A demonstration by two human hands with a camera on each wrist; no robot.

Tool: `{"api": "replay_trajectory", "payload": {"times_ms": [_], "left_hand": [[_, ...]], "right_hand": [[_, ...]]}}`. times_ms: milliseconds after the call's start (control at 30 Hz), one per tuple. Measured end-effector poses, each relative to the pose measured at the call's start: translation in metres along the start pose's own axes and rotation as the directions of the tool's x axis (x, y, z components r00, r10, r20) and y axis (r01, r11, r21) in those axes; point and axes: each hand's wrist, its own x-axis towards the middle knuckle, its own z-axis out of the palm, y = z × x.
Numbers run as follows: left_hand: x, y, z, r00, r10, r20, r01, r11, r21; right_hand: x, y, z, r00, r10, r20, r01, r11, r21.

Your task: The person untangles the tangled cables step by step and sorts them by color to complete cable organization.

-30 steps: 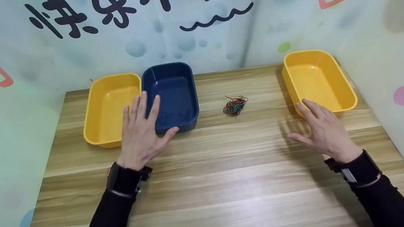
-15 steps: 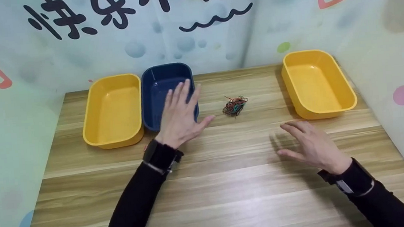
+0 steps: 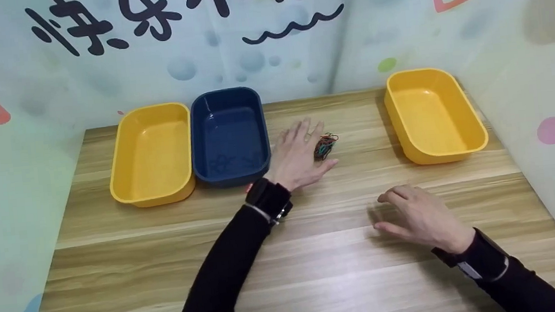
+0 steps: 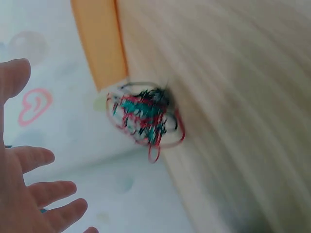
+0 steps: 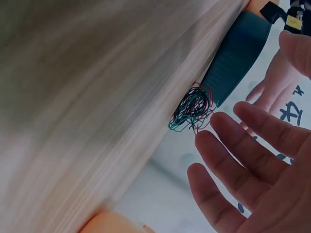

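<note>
A small tangled bundle of thin wires [image 3: 326,147], red, green and black, lies on the wooden table. My left hand [image 3: 297,156] is right beside it on its left, fingers spread, and overlaps part of it in the head view. In the left wrist view the wire bundle [image 4: 148,114] sits apart from the fingers, nothing between them. My right hand [image 3: 421,219] hovers over the table at the front right, fingers loosely bent and holding nothing. The right wrist view shows its fingers [image 5: 233,170] extended, with the wire bundle [image 5: 193,108] farther off.
A dark blue bin [image 3: 229,130] stands left of the wires, beside a yellow bin [image 3: 154,154]. Another yellow bin [image 3: 434,112] stands at the back right. A printed cloth wall [image 3: 289,59] rises behind the table [image 3: 318,273].
My left hand has moved right, from over the left bins to the wire bundle. My right hand has drawn back toward me and slightly left, away from the right yellow bin.
</note>
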Motion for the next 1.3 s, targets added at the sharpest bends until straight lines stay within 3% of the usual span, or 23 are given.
{"api": "replay_trajectory", "payload": {"times_ms": [267,567,1300], "left_hand": [[0.027,0.009,0.019,0.998,-0.048,0.031,0.049,0.999,-0.02],[0.045,0.012,0.031,0.99,-0.117,0.074,0.12,0.992,-0.033],[0.055,0.017,0.043,0.982,-0.155,0.105,0.151,0.988,0.041]], "right_hand": [[-0.004,-0.011,0.0,0.999,-0.025,0.031,0.025,1.0,0.006],[-0.01,-0.017,0.001,0.999,-0.035,0.013,0.035,0.999,-0.012],[-0.007,-0.013,0.003,1.0,-0.017,0.016,0.017,1.0,-0.002]]}}
